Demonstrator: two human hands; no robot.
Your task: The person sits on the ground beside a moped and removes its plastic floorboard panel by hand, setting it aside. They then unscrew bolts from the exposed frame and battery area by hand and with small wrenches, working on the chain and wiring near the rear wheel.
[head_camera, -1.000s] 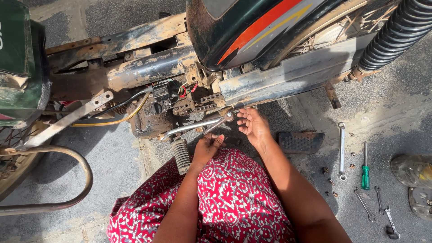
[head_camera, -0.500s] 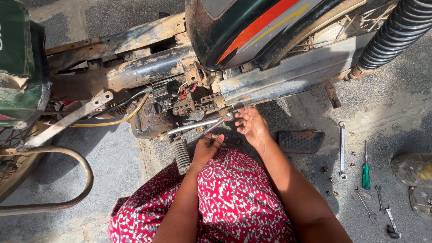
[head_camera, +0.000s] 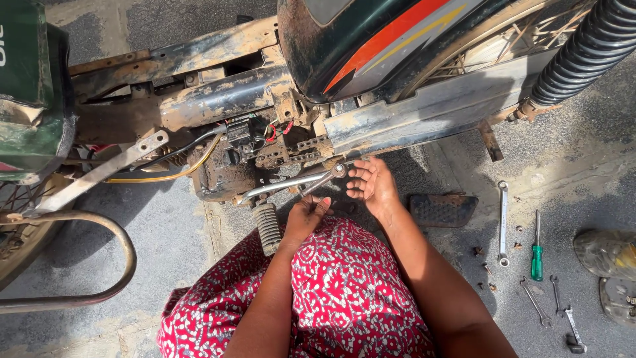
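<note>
Motorcycle (head_camera: 371,86), stripped and muddy, fills the upper half of the view, its dark tank with an orange stripe over a rusty frame. Under the motorcycle's right end a ribbed black shock spring (head_camera: 586,50) slants down toward the swing arm. Below the motorcycle's middle, the person's red patterned clothing (head_camera: 344,292) covers the lap. Out from the motorcycle's engine block runs a chrome lever (head_camera: 278,185), ending beside a ribbed rubber footpeg (head_camera: 268,227). The left hand (head_camera: 306,215) is closed around the handle of a wrench (head_camera: 324,178), whose head sits at the lever's tip just under the motorcycle's frame. The right hand (head_camera: 372,183) is open, fingers curled loosely, just beside the wrench head; whether it touches is unclear. To the right of the motorcycle's underside, on the pavement, lie a black foot pad (head_camera: 442,209), a long spanner (head_camera: 503,223), a green screwdriver (head_camera: 537,248) and a few small spanners (head_camera: 553,305).
</note>
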